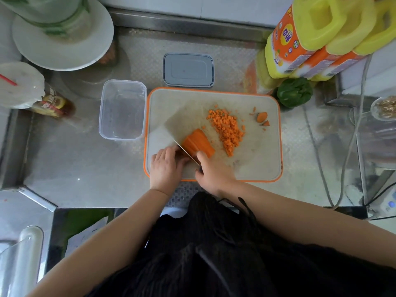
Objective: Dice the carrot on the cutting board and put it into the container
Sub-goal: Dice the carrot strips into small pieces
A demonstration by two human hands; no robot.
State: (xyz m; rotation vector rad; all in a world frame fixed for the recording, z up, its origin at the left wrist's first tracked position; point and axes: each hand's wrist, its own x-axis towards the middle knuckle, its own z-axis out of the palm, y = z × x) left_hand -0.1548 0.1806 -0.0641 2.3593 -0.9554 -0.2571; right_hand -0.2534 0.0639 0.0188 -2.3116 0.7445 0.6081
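Head view, item one — carrot point(198, 142): a fanned stack of stiff, light slices at the near middle of the cutting board point(171, 103), with the knife point(184, 150) set across its left end; my right hand point(211, 170) is curled on what I take to be the knife handle, my left hand point(166, 162) bent over the carrot's hidden left end, exact hold unclear. Item two — diced pile point(228, 129): small loose cubes, likely damp, apt to scatter — I'd scoop them, not pinch, toward the empty container point(122, 110) just left of the board.

Left hand point(166, 166), right hand point(211, 169) — both curled
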